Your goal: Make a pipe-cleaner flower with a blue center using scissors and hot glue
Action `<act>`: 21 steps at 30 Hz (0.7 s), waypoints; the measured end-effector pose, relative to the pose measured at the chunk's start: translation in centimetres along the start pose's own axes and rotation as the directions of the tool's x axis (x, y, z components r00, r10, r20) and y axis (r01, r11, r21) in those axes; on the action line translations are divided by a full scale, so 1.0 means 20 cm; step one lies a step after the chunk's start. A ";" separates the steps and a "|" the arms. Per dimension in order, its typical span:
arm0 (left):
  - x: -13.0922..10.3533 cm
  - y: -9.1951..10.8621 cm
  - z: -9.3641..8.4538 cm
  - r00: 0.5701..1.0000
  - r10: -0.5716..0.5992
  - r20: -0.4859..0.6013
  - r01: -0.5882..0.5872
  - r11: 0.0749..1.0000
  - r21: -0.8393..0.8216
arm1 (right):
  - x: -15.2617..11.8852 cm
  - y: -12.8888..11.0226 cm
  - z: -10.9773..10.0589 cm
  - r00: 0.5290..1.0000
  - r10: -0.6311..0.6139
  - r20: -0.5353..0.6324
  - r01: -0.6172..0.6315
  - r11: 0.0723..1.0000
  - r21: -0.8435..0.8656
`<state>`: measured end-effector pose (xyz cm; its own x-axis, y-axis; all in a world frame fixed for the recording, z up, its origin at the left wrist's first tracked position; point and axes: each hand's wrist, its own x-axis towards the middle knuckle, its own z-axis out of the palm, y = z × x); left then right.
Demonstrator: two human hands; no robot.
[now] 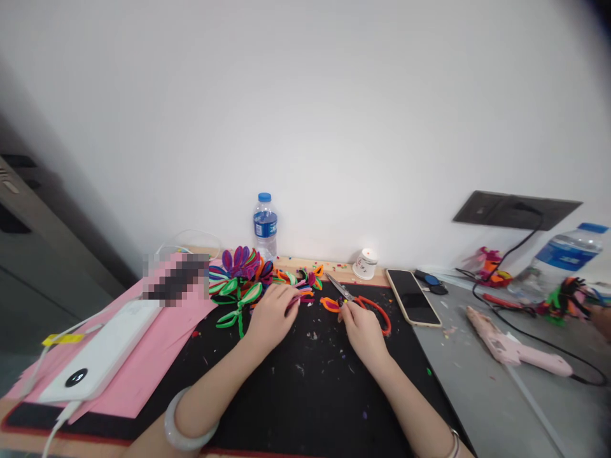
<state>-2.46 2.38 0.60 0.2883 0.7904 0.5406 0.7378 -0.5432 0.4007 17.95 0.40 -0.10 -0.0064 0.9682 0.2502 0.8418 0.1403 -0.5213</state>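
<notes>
My left hand (273, 315) is closed, its fingertips around pink and multicoloured pipe cleaner pieces (304, 296) at the right end of a pile. That pile holds several bent pipe cleaner flowers (241, 262) and a green leafy stem (238, 306). Over the black mat, my right hand (363, 332) pinches a small orange pipe cleaner petal (329, 305) with a dark centre. Just behind the right hand lie scissors (377, 308) with orange handles, blades slightly apart; the fingers hide part of them.
A water bottle (265, 228) and a paper cup (365, 264) stand by the wall. Rightward are a phone (413, 298), a pink glue gun (518, 353) with its cord, and another bottle (561, 257). A white power bank (102, 353) rests on pink sheets (157, 375) at left. Scraps dot the black mat (305, 394).
</notes>
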 end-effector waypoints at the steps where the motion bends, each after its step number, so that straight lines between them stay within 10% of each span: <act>1: 0.01 -0.03 0.00 1.000 0.013 -0.017 -0.012 0.999 0.034 | 0.00 0.00 0.00 1.000 0.013 0.000 -0.013 1.000 0.002; 11: 0.02 -0.12 0.03 0.990 0.008 0.140 -0.038 0.977 0.212 | 0.00 0.00 0.00 0.999 -0.015 0.037 0.012 0.996 0.084; 21: 0.02 -0.12 0.04 0.997 0.025 0.073 -0.036 0.986 0.160 | 0.00 0.01 0.00 0.999 -0.041 0.024 0.038 0.993 0.109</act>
<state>-3.66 4.24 -0.80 0.3503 0.7950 0.4953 0.8149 -0.5194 0.2574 18.01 0.35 -0.26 -0.0536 0.9663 0.2518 0.7774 0.1987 -0.5968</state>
